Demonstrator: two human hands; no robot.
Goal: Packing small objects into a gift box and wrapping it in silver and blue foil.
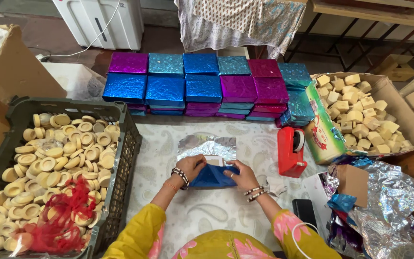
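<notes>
Dark crate (125,144) of round yellow soaps (58,158) at left, stacked foil-wrapped boxes (202,86) behind, carton (398,103) of square soaps at right, red tape dispenser (291,152), then centre-table blue foil (212,176) over a box, pinched by left hand (191,166) and pressed by right hand (241,175).

The tabletop (202,211) is spread with a pale cloth in a faint paisley print. Beyond it, at twelve o'clock, a dark reddish-brown floor (68,41) runs under soft, even light. At eleven o'clock stands a white appliance (99,19) with a white cable (89,45) trailing across the floor. A patterned fabric (238,21) hangs at one o'clock. At two o'clock a wooden bench (367,13) on dark metal legs (341,45) spans the upper edge.
</notes>
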